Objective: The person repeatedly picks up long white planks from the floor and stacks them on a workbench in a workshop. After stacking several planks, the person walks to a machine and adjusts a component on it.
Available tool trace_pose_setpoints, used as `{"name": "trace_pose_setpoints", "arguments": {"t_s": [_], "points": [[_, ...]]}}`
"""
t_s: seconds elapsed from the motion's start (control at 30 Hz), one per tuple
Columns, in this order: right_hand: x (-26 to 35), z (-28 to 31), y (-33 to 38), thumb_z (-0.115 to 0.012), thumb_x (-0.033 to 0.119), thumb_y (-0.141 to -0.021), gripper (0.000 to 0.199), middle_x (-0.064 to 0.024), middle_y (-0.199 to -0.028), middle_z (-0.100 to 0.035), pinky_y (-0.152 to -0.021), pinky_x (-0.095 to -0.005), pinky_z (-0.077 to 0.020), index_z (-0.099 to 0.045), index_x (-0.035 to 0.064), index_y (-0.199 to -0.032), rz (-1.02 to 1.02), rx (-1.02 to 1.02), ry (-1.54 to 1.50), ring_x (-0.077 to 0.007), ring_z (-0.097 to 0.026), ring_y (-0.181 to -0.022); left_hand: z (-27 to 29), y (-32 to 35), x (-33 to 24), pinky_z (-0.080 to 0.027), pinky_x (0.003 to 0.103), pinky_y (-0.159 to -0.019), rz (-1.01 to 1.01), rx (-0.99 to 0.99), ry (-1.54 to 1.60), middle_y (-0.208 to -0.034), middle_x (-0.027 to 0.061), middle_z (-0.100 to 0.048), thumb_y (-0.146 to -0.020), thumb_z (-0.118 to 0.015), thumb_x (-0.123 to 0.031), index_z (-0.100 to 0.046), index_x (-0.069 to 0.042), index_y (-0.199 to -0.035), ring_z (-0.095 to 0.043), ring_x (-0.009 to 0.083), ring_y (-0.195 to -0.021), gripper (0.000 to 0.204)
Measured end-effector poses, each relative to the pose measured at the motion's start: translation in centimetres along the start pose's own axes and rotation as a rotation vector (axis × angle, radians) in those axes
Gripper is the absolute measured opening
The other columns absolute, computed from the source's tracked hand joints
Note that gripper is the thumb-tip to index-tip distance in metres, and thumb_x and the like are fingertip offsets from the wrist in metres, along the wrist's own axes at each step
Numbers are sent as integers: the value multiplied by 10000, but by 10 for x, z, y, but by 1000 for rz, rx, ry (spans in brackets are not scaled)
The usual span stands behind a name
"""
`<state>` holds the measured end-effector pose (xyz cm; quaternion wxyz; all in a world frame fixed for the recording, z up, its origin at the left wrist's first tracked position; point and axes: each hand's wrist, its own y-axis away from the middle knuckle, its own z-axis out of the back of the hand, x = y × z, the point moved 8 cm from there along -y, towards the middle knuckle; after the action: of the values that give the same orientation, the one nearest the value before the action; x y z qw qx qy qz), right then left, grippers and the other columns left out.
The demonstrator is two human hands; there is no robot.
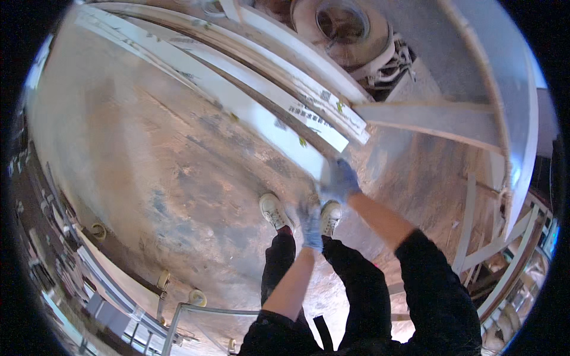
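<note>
A long white board [255, 121] runs from the far left toward me, and its near end meets my right hand [342, 180]. That hand wears a bluish-grey glove and appears closed on the board's end, though motion softens its outline. My left hand [310, 224], gloved the same way, hangs over the floor between my shoes, close to the right hand but apart from the board. Blur hides its fingers. Beyond the first board lies a stack of more long white boards [279, 77], some with printed marks and small green patches.
A large round reel-like object [341, 29] stands at the top, beside crumpled white strips [389, 65]. At the right rises a big pale panel [516, 136] with a metal frame [504, 243] below it. Metal railing [219, 310] and wheeled equipment [113, 285] lie at lower left.
</note>
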<state>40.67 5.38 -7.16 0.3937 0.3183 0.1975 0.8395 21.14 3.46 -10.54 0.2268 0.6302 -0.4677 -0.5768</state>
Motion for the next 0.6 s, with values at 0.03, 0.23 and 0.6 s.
{"name": "trace_pose_setpoints", "arguments": {"t_s": [0.03, 0.23, 0.6], "points": [[-1, 8, 27, -761, 296, -624, 786, -245, -1099, -554, -911, -462, -460, -423, 57, -1292, -26, 42, 35, -398, -553, -1038, 7, -8, -18, -459, 316, -870, -36, -31, -91, -1340, 48, -416, -883, -618, -369, -190, -236, -1456, -493, 184, -1150, 728], [-2, 96, 222, -745, 349, -604, 691, -183, -1056, -557, -869, -436, -470, -492, 84, -1190, -74, 44, 166, -358, -538, -1007, -19, -50, -181, -454, 419, -933, -153, 63, 160, -1195, 93, -554, -892, -574, -482, -471, -126, -1308, -536, 252, -1102, 557], [-27, 210, 495, -593, 502, -848, 665, -151, -1221, -589, -947, -408, -452, -455, 81, -1344, -431, 435, -707, -299, -541, -1151, -34, 212, -167, -517, 354, -809, 141, 22, 106, -1071, 90, -617, -867, -659, -433, -555, -1, -1192, -595, 213, -918, 551]]}}
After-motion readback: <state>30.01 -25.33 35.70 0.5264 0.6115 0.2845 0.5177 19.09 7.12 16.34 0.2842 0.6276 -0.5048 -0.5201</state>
